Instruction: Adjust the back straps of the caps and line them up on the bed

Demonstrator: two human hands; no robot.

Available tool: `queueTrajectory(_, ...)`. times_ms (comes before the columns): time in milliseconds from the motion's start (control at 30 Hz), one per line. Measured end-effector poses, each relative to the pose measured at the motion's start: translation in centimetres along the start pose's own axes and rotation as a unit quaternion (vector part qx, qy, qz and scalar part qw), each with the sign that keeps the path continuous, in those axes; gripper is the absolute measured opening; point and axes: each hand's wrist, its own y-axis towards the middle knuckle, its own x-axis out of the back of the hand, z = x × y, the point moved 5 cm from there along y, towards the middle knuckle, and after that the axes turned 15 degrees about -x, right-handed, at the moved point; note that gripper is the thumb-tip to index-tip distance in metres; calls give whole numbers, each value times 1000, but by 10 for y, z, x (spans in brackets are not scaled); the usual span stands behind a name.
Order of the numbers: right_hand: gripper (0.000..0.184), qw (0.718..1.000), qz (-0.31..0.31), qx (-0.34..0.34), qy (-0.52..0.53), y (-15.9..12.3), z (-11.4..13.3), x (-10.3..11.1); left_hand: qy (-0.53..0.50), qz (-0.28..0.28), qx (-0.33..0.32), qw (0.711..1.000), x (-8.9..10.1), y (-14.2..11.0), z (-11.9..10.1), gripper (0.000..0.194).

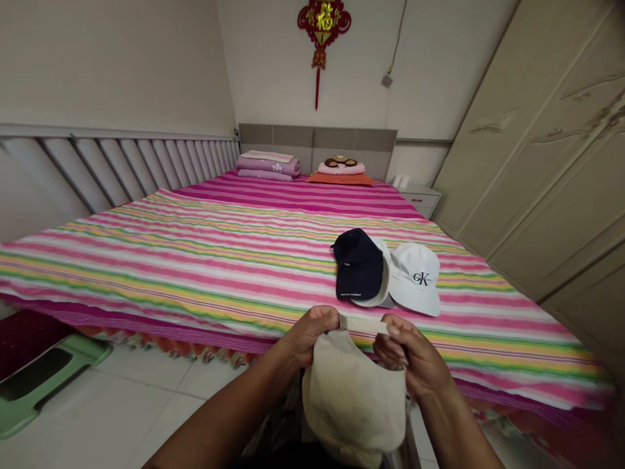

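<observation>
A beige baseball cap (354, 391) hangs between my two hands in front of the bed, its back strap uppermost. My left hand (315, 332) is closed on the left end of the strap (364, 324). At the strap's other end, my right hand (413, 352) pinches it between thumb and fingers. Beyond them on the bed lies a navy cap (359, 264), partly covering a pale cap (383, 286). A white cap (415, 277) with dark letters touches that group on the right.
The bed carries a striped sheet (195, 254). Folded bedding (268, 166) and a pillow stack (340, 170) rest by the headboard (273, 140). A wardrobe (537, 143) runs along the right, a railing (122, 166) along the left. A green stool (58, 371) stands on the floor at lower left.
</observation>
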Motion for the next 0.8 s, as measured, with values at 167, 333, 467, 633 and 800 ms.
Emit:
queueTrajectory(167, 14, 993, -21, 55, 107, 1, 15, 14, -28, -21, -42, 999, 15, 2, -8, 31)
queueTrajectory(333, 33, 998, 7, -58, 24, 7, -3, 19, -38, -78, -54, 995, 27, 4, -11, 29)
queueTrajectory(467, 37, 983, 55, -149, -92, 13, -30, 10, -74, -126, -51, 988, 33, 2, -16, 29)
queueTrajectory(633, 35, 980, 52, -175, -82, 20, -50, 0, -103, -154, -22, 982, 39, 0, -24, 30)
queueTrajectory(800, 38, 990, 30, -139, 22, 22, -48, 2, -72, -151, -25, 986, 55, 7, -37, 25)
